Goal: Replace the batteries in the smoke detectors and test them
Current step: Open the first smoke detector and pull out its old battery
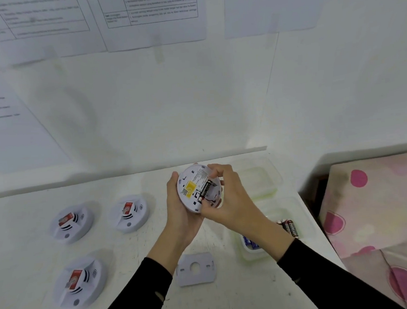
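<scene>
White tabletop [133, 269], above it: left hand [180, 217] cups the smoke detector [190, 187], back upward; right hand [227, 196] pinches the battery [205, 189] endwise in its bay, long axis diagonal.

A makeshift work corner in a plain room, likely a home: a white laminate tabletop [20, 217] set against a bare white wall [169, 108], printed table-form instruction sheets [152, 14] taped above the tabletop, and pink-spotted cream fabric [376, 201] just right of it.
</scene>
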Tool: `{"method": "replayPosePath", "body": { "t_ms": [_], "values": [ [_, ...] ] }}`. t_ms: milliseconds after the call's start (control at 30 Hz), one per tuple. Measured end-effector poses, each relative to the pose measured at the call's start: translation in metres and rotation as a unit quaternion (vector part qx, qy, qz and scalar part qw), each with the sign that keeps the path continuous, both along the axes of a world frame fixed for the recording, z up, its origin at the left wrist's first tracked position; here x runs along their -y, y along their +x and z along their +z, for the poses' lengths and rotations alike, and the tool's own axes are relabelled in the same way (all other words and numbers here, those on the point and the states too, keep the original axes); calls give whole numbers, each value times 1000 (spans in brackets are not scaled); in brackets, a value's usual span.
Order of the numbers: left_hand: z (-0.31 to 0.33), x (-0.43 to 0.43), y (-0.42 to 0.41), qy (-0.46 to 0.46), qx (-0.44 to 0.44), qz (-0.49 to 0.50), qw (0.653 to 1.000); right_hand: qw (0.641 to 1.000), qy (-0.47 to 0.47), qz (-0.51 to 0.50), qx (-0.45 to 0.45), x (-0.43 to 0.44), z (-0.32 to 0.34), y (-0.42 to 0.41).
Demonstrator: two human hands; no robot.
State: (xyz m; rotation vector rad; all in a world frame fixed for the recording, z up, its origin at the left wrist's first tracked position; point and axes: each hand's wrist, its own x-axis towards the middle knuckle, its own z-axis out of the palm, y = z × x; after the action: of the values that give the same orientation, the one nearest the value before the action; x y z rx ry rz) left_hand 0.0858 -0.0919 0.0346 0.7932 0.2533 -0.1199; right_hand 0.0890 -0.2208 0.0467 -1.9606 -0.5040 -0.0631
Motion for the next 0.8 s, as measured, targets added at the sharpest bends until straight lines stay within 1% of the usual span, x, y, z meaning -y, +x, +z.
{"method": "replayPosePath", "body": {
  "t_ms": [167, 267, 333, 400, 467, 533, 567, 600, 667, 733, 767, 800],
  "values": [
    [1, 4, -1, 21, 14, -3, 1000, 998, -38, -26, 40, -6, 2, 0],
    [1, 3, -1, 4, 9, 2, 1000, 998, -43, -30, 33, -6, 2, -2],
    [1, 1, -1, -15, 6, 5, 1000, 999, -38, 8, 16, -2, 5, -3],
    [1, -3, -1, -30, -3, 4, 1000, 995, -62, 69, 22, 3, 4, -3],
    [1, -6, -2, -43, -23, -3, 999, 987, -83, 104, 84, 6, -4, -1],
    [1, -9, -2, -59, -34, -15, 998, 975, -91, 112, 167, 9, -13, 4],
    [1, -10, -2, -66, -39, -18, 997, 971, -85, 111, 194, 9, -15, 5],
    [1, -10, -3, -74, -41, -22, 996, 971, -63, 105, 205, 10, -14, 6],
    [0, -10, -3, -92, -45, -23, 995, 982, 23, 68, 172, 9, -5, 5],
    [-1, -12, -3, -97, -51, -17, 994, 987, 141, -10, 83, 10, 7, 9],
    [-2, -14, -4, -102, -54, -20, 993, 980, 190, -54, 29, 12, 10, 16],
    [-3, -16, -5, -108, -55, -29, 992, 973, 208, -99, -20, 16, 9, 26]
  ]
}}
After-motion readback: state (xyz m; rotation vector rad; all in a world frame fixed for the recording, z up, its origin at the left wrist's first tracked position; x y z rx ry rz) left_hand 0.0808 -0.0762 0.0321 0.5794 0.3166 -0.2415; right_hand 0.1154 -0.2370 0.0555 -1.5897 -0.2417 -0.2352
